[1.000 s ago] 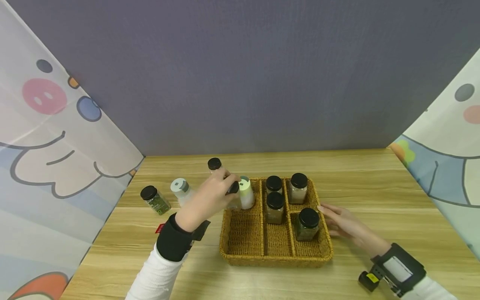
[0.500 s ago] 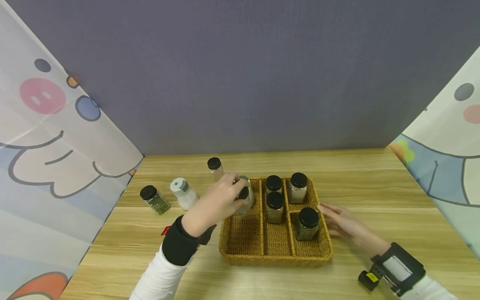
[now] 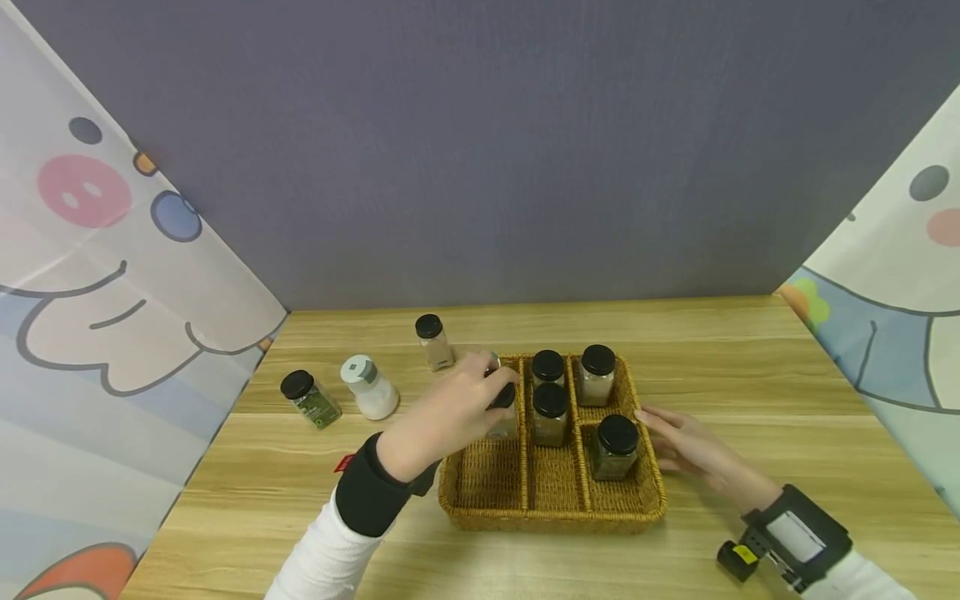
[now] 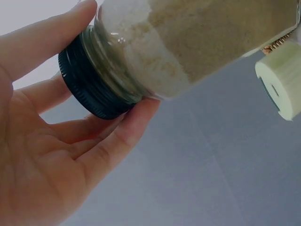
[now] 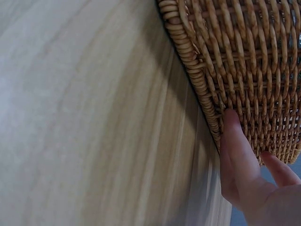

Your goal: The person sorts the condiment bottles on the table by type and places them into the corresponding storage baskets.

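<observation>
My left hand (image 3: 480,398) grips a glass jar of beige powder (image 4: 197,42) by its black lid (image 3: 503,396), just above the left compartment of a wicker basket (image 3: 555,522). Behind the hand, a white-capped bottle (image 4: 281,81) stands in the same compartment, almost hidden in the head view. My right hand (image 3: 670,439) lies with straight fingers (image 5: 236,141) against the basket's right outer wall. Inside the basket stand two black-lidded jars (image 3: 550,392) in the middle column, one pale jar (image 3: 597,376) at the back right and a dark green one (image 3: 616,448) at the front right.
On the wooden table (image 3: 247,467) left of the basket stand a green-filled jar (image 3: 310,399), a white shaker (image 3: 367,387) and a small black-lidded jar (image 3: 432,342). Printed cloth screens close off both sides, and a grey wall stands behind.
My left hand has carried the beige jar rightwards and nearer, from the basket's back-left corner to over the left compartment, now covering the white-capped bottle. The right hand has stayed put.
</observation>
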Demonstrator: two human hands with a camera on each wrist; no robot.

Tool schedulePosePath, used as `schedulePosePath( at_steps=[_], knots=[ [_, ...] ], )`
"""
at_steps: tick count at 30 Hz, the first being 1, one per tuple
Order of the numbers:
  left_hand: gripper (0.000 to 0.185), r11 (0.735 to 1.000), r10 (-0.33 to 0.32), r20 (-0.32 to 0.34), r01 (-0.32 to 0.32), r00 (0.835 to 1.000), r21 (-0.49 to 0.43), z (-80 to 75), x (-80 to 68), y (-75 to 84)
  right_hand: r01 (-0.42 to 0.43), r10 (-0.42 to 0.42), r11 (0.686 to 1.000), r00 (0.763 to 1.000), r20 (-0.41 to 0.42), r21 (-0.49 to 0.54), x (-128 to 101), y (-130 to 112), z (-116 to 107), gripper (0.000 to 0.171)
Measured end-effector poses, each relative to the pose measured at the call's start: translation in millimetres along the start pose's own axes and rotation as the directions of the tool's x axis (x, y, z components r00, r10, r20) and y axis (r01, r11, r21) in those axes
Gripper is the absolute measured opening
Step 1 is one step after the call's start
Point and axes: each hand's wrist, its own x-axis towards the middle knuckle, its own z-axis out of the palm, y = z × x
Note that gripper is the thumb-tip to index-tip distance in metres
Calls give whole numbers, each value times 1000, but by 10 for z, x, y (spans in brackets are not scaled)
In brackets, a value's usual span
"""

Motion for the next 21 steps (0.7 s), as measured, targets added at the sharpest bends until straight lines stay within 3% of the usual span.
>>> schedulePosePath(
  at_steps=[5, 12, 21],
  knots=[
    [29, 1000, 13, 18, -13, 1000, -23, 10, 21, 52, 5, -5, 1000, 1000, 5, -9, 6, 10, -7, 74],
    [29, 995, 101, -25, -101, 995, -24, 43, 36, 103, 12, -12, 1000, 1000, 13, -19, 1, 10, -12, 74],
    [29, 991, 137, -49, -137, 989, -2, 82, 73, 176, 13, -13, 1000, 1000, 13, -18, 13, 21, -18, 74]
  ],
)
